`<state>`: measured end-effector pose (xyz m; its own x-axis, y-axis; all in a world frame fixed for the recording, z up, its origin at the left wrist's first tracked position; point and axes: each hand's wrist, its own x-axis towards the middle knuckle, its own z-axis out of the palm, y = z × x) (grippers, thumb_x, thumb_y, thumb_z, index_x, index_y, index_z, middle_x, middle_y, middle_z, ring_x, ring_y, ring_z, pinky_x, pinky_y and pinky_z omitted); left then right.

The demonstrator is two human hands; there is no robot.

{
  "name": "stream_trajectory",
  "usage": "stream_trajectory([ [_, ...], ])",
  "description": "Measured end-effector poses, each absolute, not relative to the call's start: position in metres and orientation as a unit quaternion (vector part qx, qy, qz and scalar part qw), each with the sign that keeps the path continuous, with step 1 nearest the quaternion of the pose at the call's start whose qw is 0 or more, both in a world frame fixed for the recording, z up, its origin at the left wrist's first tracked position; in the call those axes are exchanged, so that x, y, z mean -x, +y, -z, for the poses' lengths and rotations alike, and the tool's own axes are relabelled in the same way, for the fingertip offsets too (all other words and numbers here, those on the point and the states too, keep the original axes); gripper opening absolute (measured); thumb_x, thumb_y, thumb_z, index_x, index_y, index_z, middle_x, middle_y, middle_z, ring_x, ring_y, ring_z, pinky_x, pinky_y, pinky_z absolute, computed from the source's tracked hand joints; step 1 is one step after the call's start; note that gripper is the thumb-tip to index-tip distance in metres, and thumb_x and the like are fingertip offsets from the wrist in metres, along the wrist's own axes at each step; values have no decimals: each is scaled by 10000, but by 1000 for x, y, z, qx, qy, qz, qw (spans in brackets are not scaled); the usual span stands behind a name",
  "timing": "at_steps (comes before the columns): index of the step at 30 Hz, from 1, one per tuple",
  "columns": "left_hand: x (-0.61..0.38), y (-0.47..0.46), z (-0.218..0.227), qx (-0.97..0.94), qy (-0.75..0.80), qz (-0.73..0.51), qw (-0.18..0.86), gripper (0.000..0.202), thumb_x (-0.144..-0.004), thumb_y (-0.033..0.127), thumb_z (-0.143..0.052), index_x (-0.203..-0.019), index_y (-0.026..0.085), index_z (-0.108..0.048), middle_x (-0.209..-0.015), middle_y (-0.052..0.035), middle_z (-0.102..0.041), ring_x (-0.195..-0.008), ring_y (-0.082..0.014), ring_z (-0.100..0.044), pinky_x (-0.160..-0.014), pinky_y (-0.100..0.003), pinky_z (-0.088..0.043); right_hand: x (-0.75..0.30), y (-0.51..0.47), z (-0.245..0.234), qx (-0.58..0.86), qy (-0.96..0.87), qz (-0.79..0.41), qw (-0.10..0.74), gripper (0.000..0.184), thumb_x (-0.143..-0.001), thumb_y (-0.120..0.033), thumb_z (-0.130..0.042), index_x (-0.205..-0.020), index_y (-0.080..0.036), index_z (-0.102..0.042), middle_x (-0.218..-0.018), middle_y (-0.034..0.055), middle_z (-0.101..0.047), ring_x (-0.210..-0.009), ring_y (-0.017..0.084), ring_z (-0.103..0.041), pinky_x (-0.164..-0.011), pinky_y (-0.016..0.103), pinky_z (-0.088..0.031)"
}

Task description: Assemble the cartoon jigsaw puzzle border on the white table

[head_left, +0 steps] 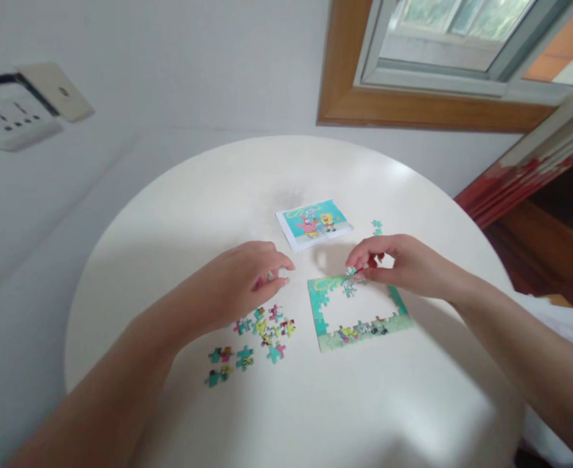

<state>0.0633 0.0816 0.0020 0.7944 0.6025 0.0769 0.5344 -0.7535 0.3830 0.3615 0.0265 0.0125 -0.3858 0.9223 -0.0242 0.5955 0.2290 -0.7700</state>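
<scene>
My right hand (388,260) pinches a small white-and-teal puzzle piece (351,271) over the top edge of a partly built jigsaw puzzle (322,341). The puzzle is a teal and pale green border around a bare middle. Just below the pinched piece, a whitish piece (349,289) juts into that middle. My left hand (252,276) is left of the puzzle with curled fingers, thumb and index tips slightly apart. Small coloured puzzle pieces show inside its curl, partly hidden. Beneath and in front of it are several loose puzzle pieces (269,335).
A picture card (316,224) with the cartoon scene lies behind the puzzle. Loose teal pieces (377,225) are beyond my right hand. The round white table (193,188) stands near a wall with a socket (16,117) and a wood-framed window (345,104).
</scene>
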Motion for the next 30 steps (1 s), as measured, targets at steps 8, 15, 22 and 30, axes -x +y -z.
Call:
stream_trajectory([
  [8, -112, 41, 19, -969, 164, -162, 86, 298, -977, 217, -523, -1254, 182, -628, -1191, -88, -646, -1122, -277, -539, -953, -432, -453, -379, -3, 17, 539, -737, -301, 275, 151, -850, -277, -663, -958, -228, -756, -824, 28, -715, -761, 149, -615, -697, 305, -486],
  [15, -124, 37, 36, -981, 146, -121, 29, 415, -1001, 308, -504, -1365, 116, -553, -1420, -122, -574, -1296, -315, -474, -1098, -482, -378, -379, -1, 28, 509, -784, -229, 270, 134, -861, -222, -680, -963, -229, -766, -767, 16, -718, -780, 165, -599, -733, 327, -478],
  [22, -123, 37, 33, -983, 150, -101, 34, 413, -1010, 311, -491, -1380, 137, -549, -1409, -105, -596, -1297, -285, -493, -1106, -467, -390, -379, -3, 31, 523, -791, -201, 244, 83, -873, -220, -688, -930, -230, -747, -761, 2, -719, -779, 172, -589, -792, 359, -455],
  [30, -123, 37, 33, -983, 145, -111, 35, 396, -1012, 302, -487, -1361, 130, -560, -1405, -108, -599, -1283, -280, -502, -1098, -459, -396, -369, -7, 22, 557, -769, -210, 235, 89, -865, -217, -697, -940, -211, -648, -780, -10, -690, -780, 164, -573, -801, 359, -412],
])
